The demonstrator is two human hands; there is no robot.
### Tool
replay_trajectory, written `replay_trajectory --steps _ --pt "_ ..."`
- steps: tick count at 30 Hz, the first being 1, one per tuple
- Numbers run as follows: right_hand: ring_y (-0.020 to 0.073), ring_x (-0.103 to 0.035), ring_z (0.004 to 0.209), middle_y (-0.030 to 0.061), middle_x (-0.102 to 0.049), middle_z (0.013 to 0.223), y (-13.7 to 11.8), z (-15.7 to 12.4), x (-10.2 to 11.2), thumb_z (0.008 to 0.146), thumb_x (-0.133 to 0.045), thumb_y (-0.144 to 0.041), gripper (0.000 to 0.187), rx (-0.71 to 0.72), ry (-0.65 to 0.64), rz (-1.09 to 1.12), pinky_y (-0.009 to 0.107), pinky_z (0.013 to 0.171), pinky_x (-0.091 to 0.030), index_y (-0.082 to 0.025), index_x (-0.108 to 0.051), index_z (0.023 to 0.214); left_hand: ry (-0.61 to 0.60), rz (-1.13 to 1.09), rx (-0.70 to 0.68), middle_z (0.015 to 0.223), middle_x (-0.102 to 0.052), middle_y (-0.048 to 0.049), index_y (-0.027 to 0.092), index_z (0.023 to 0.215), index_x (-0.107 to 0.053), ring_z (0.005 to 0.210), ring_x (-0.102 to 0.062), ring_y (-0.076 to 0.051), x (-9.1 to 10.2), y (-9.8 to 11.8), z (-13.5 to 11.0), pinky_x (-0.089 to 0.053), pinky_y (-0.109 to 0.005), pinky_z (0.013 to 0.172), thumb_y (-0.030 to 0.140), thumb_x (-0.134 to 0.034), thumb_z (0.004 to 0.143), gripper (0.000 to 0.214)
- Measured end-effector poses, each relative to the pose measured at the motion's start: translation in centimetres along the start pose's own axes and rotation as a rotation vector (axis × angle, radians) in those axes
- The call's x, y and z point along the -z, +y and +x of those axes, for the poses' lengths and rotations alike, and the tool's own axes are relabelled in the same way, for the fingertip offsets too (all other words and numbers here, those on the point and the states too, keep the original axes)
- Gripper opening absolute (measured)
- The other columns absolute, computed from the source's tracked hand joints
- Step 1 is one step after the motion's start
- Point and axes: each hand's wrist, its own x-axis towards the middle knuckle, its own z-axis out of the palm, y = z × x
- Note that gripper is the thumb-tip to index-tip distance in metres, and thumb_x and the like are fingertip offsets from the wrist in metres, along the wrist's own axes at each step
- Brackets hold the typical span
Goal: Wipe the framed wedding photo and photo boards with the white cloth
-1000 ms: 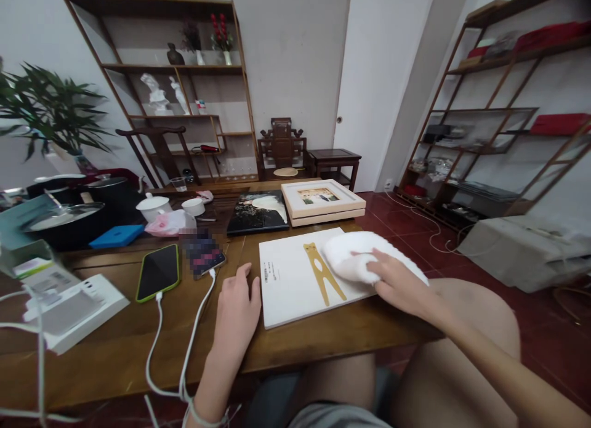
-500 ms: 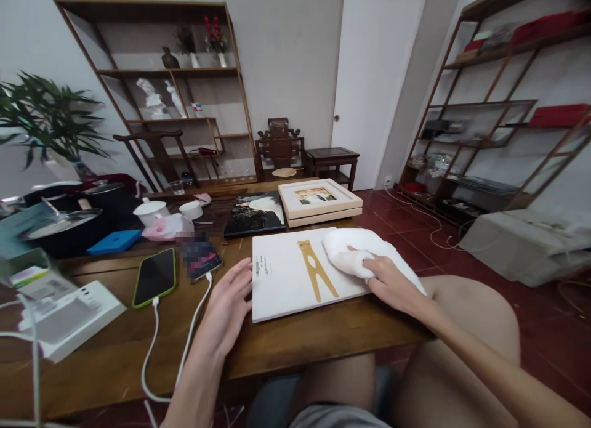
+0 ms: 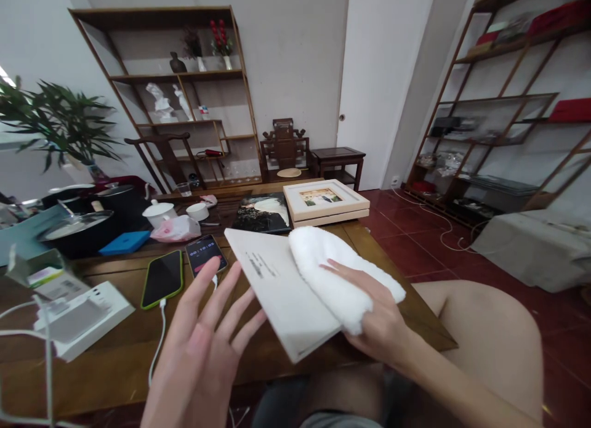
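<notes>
A flat white panel [image 3: 277, 295], printed with small text and a barcode, is lifted off the wooden table and tilted. Over its right side lies a fluffy white towel [image 3: 318, 262]. My right hand [image 3: 381, 320] is closed on the towel and the panel's near right edge, with the thumb on top and the other fingers mostly hidden. My left hand [image 3: 210, 329] is open beside the panel's left edge, palm up and fingers spread. Whether its fingertips touch the panel, I cannot tell. The yellow bear-shaped figure on the panel is hidden now.
Behind the panel are a dark photo panel [image 3: 261, 212] and a stacked pale picture frame [image 3: 332, 215]. Two phones, one a green-cased phone [image 3: 162, 279], lie left with white cables. Farther left are a white box [image 3: 85, 320], a blue box [image 3: 124, 242] and pots.
The panel has risen from the table and tilted, with my right hand gripping its edge through the towel. My left hand has come nearer, turned palm up and spread its fingers.
</notes>
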Motion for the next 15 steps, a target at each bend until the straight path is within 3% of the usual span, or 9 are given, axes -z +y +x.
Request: replay_trajectory --steps 2,5,7,10,12,15 --pt "0.0297 -0.06 0.103 0.012 -0.068 0.102 0.4 0.6 1.2 0.072 -0.058 -0.018 0.011 -0.144 0.061 0.002 0.045 0.084 -0.051 -0.023 -0.064 0.064 -0.018 0.051 -0.085 0.13 -0.055 -0.005 0.034 0.121 -0.051 0.116 -0.052 -0.034 -0.4 -0.3 0.3 -0.052 -0.044 0.086 0.043 -0.062 0.075 0.049" --pt "0.0281 -0.068 0.074 0.0061 -0.071 0.072 0.5 2.4 3.1 0.071 -0.068 -0.028 0.005 -0.511 0.206 0.1 0.042 0.072 -0.055 -0.024 -0.069 0.068 0.014 0.21 -0.169 0.128 -0.055 -0.0056 0.027 0.114 -0.057 0.117 -0.051 -0.032 -0.3 -0.8 1.4 -0.05 -0.042 0.09 0.037 -0.066 0.072 0.044" --pt "0.0257 -0.068 0.075 0.0035 -0.072 0.076 0.7 3.7 3.8 0.072 -0.07 -0.031 0.008 -0.71 0.271 0.304 0.04 0.075 -0.054 -0.024 -0.071 0.077 0.051 0.326 -0.219 0.126 -0.057 -0.0052 0.025 0.111 -0.059 0.119 -0.05 -0.03 0.3 -1.1 2.1 -0.046 -0.04 0.095 0.035 -0.066 0.072 0.042" --pt "0.0236 -0.067 0.081 0.0031 -0.072 0.083 1.6 4.9 3.9 0.072 -0.07 -0.028 0.008 -0.862 0.37 0.657 0.037 0.08 -0.053 -0.023 -0.071 0.078 0.082 0.504 -0.238 0.126 -0.057 -0.0052 0.026 0.114 -0.058 0.122 -0.047 -0.029 1.3 -1.7 3.4 -0.042 -0.038 0.099 0.033 -0.072 0.067 0.05" --pt "0.024 -0.067 0.08 0.0038 -0.072 0.083 2.6 5.3 3.3 0.07 -0.071 -0.027 0.01 -0.964 0.411 0.853 0.037 0.077 -0.054 -0.02 -0.069 0.076 0.042 0.509 -0.106 0.127 -0.056 -0.0075 0.025 0.119 -0.055 0.119 -0.05 -0.029 1.7 -2.5 4.2 -0.043 -0.04 0.098 0.031 -0.077 0.06 0.063" --pt "0.0266 -0.068 0.077 0.0069 -0.071 0.087 3.8 5.5 2.3 0.073 -0.067 -0.029 0.019 -1.018 0.337 0.996 0.041 0.071 -0.055 -0.017 -0.066 0.088 -0.086 0.198 0.163 0.118 -0.063 -0.0123 0.018 0.119 -0.056 0.111 -0.057 -0.032 1.9 -4.1 5.2 -0.047 -0.044 0.093 0.034 -0.074 0.065 0.059"
